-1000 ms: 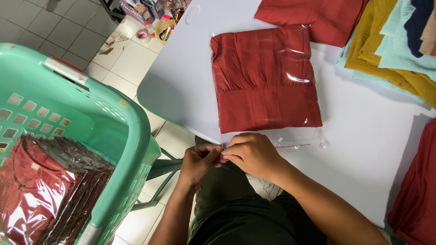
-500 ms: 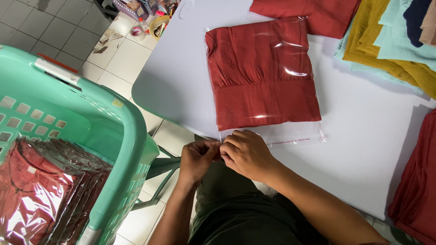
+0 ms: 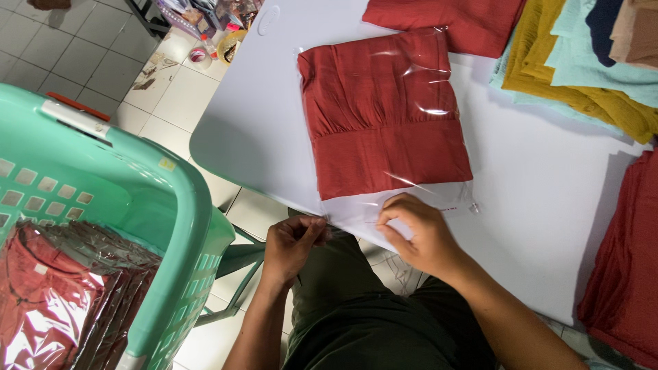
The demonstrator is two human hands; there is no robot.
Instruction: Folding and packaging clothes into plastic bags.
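A folded dark red garment (image 3: 384, 116) lies in a clear plastic bag on the white table (image 3: 548, 199). The bag's open flap (image 3: 411, 202) hangs toward the table's near edge. My left hand (image 3: 291, 243) pinches something thin at the flap's left corner, just off the table edge. My right hand (image 3: 415, 233) presses down on the flap with its fingers curled over it.
A mint green laundry basket (image 3: 137, 199) stands at my left with several bagged red garments (image 3: 48, 301) inside. Folded cloths in red (image 3: 445, 20), mustard (image 3: 569, 75) and pale teal (image 3: 603, 48) lie at the table's far right. More red cloth (image 3: 624, 274) is stacked at the right edge.
The view has shifted, so the bagged garment sits higher and more central. My hands have moved apart, the left hand pulling leftward from the flap's corner while the right stays on the flap.
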